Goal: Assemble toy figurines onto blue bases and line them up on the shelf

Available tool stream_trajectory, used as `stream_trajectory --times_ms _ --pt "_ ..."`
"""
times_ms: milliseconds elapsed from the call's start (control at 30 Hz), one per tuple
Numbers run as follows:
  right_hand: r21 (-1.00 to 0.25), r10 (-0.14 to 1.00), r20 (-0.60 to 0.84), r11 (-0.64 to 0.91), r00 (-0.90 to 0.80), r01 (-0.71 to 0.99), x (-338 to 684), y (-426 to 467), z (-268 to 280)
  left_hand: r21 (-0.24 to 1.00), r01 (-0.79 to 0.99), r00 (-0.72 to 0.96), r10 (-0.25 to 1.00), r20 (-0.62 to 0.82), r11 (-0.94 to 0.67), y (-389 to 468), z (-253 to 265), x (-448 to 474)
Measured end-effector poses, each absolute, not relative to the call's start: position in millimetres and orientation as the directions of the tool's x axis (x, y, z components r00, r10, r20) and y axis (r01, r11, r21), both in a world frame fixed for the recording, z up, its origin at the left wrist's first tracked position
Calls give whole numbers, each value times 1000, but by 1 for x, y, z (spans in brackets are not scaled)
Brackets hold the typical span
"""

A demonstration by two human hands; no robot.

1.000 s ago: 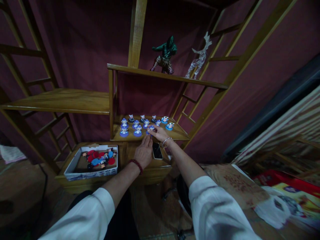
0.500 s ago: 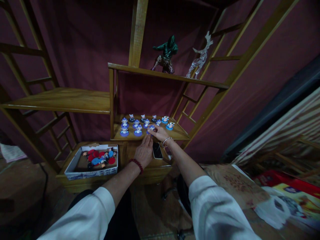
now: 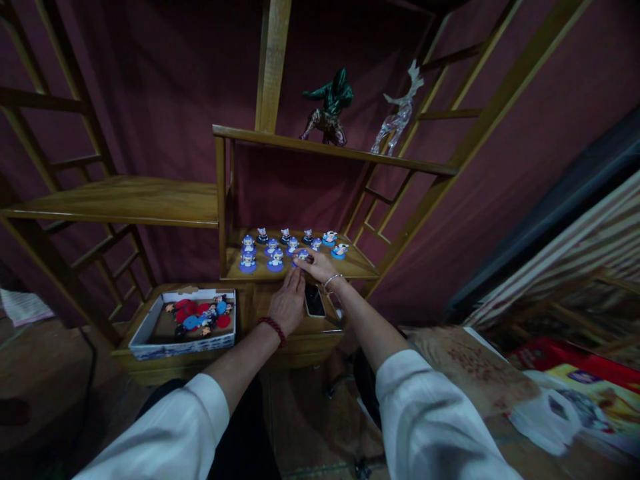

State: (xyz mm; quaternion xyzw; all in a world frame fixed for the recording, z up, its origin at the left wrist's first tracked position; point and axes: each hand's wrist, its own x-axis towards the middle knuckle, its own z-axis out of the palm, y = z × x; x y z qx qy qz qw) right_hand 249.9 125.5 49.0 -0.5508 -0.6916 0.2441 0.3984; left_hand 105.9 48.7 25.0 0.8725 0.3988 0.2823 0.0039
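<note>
My right hand (image 3: 320,265) pinches a small purple-and-white figurine (image 3: 303,255) at the front of the low shelf (image 3: 350,270). Just below it, my left hand (image 3: 289,300) lies with its fingers stretched forward, tips close to the shelf's front edge and the figurine's base. Whether those tips touch the base I cannot tell. Beside the held piece stands a like figurine (image 3: 275,261) on a purple disc, and another figurine (image 3: 248,261) is farther left. Behind them are more purple ones, several on dark bases, and two on blue bases, such as a blue-based figurine (image 3: 339,251).
A phone (image 3: 315,301) lies on the wooden ledge right of my left hand. To the left, a shallow box (image 3: 145,330) holds loose figurine parts and red and blue discs. Above, a dark green statue (image 3: 331,107) and a clear deer (image 3: 397,120) stand on the upper shelf (image 3: 280,141).
Both hands keep nearly the same position, the right still on the figurine. The whole view has shifted very slightly.
</note>
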Motion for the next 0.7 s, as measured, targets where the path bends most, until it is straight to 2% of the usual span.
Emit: stream_trajectory --times_ms 700 --pt "-742 948 308 295 -85 602 249 123 51 239 697 516 704 488 -677 48 25 107"
